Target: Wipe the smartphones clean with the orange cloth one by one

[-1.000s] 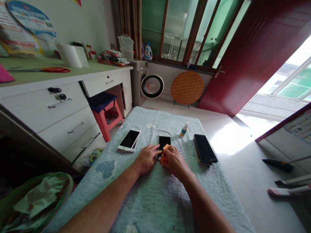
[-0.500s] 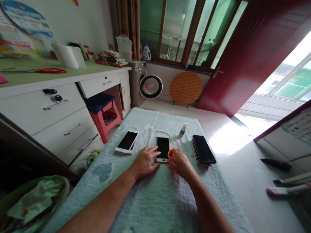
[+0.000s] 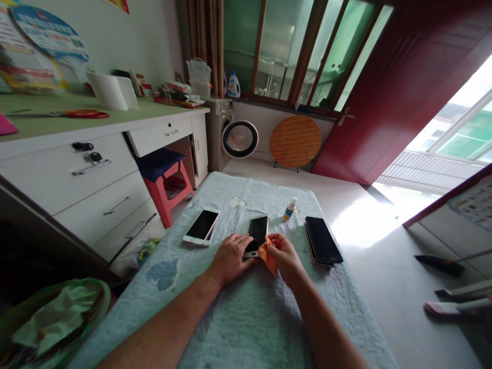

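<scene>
A white-framed smartphone (image 3: 258,231) with a dark screen is in front of me, slightly turned, its bottom edge showing. My left hand (image 3: 232,257) grips its lower left side, fingers over the screen and thumb by the bottom edge. Pinched in my right hand (image 3: 284,256) is an orange cloth (image 3: 268,258), which touches the phone's lower right corner. Left of these, a white phone (image 3: 202,226) lies on top of another phone. To the right, a black phone (image 3: 323,240) rests on a lighter one. A small spray bottle (image 3: 290,209) stands upright behind my right hand.
Everything lies on a table with a pale blue quilted cover (image 3: 230,328). A white desk (image 3: 88,164) with drawers and a pink stool (image 3: 163,192) are at left. A bin (image 3: 96,307) stands low at left. Farther back are a washing machine (image 3: 219,125) and a round wooden board (image 3: 295,141).
The phone has turned clockwise and tilted, with its bottom edge now showing. My left fingers have closed over it. My right hand has shifted the cloth left to the phone's lower corner.
</scene>
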